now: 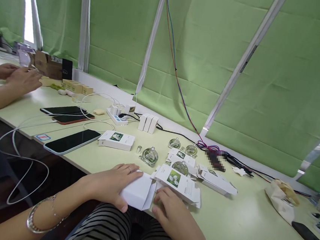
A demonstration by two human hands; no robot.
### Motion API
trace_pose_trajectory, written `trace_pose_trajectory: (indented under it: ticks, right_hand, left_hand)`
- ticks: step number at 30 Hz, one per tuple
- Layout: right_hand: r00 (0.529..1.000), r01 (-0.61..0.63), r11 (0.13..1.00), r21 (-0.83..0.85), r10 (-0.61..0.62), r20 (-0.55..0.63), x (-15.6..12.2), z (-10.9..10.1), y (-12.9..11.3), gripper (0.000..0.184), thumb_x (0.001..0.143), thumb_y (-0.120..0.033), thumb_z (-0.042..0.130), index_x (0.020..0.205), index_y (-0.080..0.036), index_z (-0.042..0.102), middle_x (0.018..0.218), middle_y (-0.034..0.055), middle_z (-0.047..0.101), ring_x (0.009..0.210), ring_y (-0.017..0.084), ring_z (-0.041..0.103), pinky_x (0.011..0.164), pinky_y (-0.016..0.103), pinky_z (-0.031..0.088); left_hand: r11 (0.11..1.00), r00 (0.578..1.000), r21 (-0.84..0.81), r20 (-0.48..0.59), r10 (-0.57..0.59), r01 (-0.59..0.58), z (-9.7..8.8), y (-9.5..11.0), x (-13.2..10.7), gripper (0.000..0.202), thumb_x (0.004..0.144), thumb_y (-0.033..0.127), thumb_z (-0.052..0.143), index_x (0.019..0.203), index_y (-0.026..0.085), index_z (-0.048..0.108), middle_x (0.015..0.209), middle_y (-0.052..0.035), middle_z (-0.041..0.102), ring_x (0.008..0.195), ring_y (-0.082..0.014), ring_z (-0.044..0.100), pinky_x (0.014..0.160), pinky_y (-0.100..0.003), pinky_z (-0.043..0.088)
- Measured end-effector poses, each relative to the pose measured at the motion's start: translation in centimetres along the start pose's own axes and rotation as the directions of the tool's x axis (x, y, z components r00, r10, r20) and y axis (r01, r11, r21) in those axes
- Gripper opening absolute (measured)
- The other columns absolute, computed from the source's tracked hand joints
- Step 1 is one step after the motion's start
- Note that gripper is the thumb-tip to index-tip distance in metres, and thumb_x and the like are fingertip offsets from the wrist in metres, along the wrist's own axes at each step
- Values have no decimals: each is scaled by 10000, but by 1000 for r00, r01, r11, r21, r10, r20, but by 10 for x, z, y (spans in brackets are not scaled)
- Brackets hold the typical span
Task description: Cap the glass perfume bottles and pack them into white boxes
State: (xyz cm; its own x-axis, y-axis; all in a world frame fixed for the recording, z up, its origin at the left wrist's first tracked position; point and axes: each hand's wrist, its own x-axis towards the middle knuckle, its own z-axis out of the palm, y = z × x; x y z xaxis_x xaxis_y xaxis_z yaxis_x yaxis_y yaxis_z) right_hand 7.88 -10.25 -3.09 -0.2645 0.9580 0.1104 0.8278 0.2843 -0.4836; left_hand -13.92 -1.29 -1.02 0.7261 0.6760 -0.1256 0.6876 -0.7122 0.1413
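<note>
My left hand (114,183) grips a white folding carton (138,191) at the table's near edge, fingers over its top and thumb under it. My right hand (172,210) pinches the carton's open flap end from the right. Just behind lies a flat white box with a flower picture (178,182). Round glass bottles (150,155) stand further back among more flat cartons (216,180). A closed flower-print box (116,139) lies to the left.
Three phones (71,141) with white charging cables lie at the left, by a power strip (117,117) and small white boxes (147,123). Another person's hands (19,78) work at the far left. A crumpled bag (281,197) and a dark phone (311,236) sit right.
</note>
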Motion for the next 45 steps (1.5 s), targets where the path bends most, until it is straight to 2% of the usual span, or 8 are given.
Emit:
trace_pose_trajectory:
  ticks: [8,14,25,30,38,45]
  right_hand:
    - [1000,22,1000,3,-22,-22,8,5,1,61,830,-174,485,860,-199,531,1004,38,566,998,202,510,863,319,392]
    - [1000,16,1000,7,-16,-1,6,4,2,50,810,-155,500,827,-200,513,926,25,579,926,196,517,808,306,402]
    - [999,40,999,-10,-40,13,6,2,3,58,828,-185,498,873,-185,535,983,52,587,990,218,508,851,330,404]
    - [998,50,999,-4,-50,26,5,0,1,101,837,-197,490,916,-191,554,1019,58,589,1011,222,506,860,336,407]
    - [999,37,999,18,-37,27,5,1,2,89,817,-196,522,901,-192,550,999,44,592,990,212,510,860,329,404]
    - [1000,14,1000,14,-15,15,6,1,2,91,811,-202,524,899,-196,544,999,46,589,985,214,522,854,332,413]
  left_hand:
    - [1000,999,-10,-34,11,-11,4,-2,0,914,591,445,705,1377,143,348,1439,-190,307,1345,-340,223,1072,-460,230]
    - [1000,997,-7,-78,24,-24,5,0,0,922,568,454,715,1359,136,366,1377,-183,394,1299,-341,301,1053,-448,265]
    - [994,985,37,-134,108,-104,9,8,-1,872,586,459,699,1341,168,374,1327,-149,444,1249,-330,363,1030,-438,296]
    - [994,988,52,-118,99,-93,9,11,-2,892,591,457,701,1346,130,357,1345,-166,419,1262,-330,342,1041,-431,289]
    - [996,990,10,-113,87,-87,7,17,-2,782,566,420,719,1246,159,435,1248,-141,476,1193,-333,411,995,-421,342]
    - [993,984,5,-135,118,-118,12,15,0,771,567,434,720,1228,151,442,1208,-124,490,1154,-307,429,984,-407,344]
